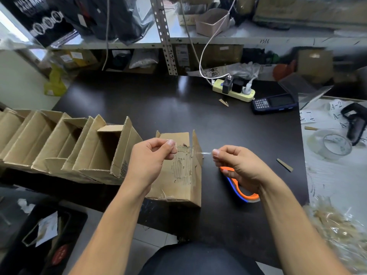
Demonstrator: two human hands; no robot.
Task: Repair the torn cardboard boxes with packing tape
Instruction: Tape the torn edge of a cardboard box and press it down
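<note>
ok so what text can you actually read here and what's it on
"A-2": white paper sheet at the right of the table.
"A-": further marks on that sheet, partly hidden.
Black bag on the shelf: white lettering, too blurred.
Shelf edge: handwritten number, unclear.
Torn box and handheld scanner: nothing legible.

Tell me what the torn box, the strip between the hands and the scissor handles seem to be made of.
Torn box: brown corrugated cardboard, matte, fluting exposed where the facing is ripped.
Strip: probably clear glossy plastic tape; the box shows through.
Scissor handles: likely smooth orange-and-blue plastic.
</note>
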